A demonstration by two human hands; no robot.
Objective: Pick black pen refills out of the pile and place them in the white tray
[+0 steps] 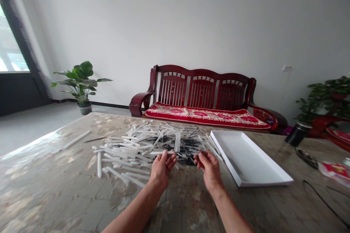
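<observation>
We seem to be lining up one white tube (156, 152) over the front of the pile of tubes and dark sticks (188, 145). Our left hand (164, 165) pinches it; our right hand's (208, 165) fingertips are close together, but we cannot tell on what. This calls for slow, steady fingers. The tube looks thin, straight and cloudy.
</observation>
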